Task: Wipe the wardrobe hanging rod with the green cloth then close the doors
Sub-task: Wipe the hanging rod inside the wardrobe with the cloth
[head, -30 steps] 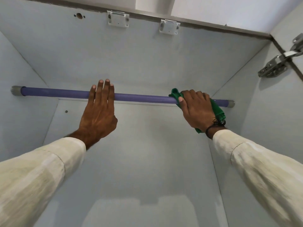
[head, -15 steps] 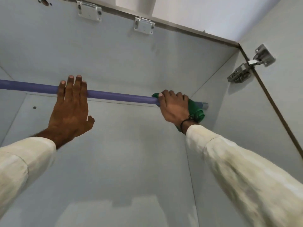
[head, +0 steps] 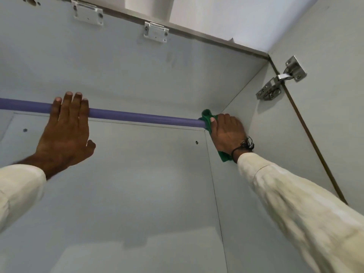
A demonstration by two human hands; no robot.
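Head view is showing a metal hinge (head: 279, 79) at upper right and two white brackets (head: 87, 13) along the top. Across mid-frame, the purple rod (head: 141, 117) is carrying the left hand (head: 65, 134), fingers resting flat over it. Since a second ago, the right hand (head: 228, 133), fingers clenching the green cloth (head: 206, 115), has been sliding rightward to the rod's end, hiding it against the side panel (head: 256, 123).

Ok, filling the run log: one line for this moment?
wiping | right hand grips green cloth at rod right end | left hand over rod | doors open
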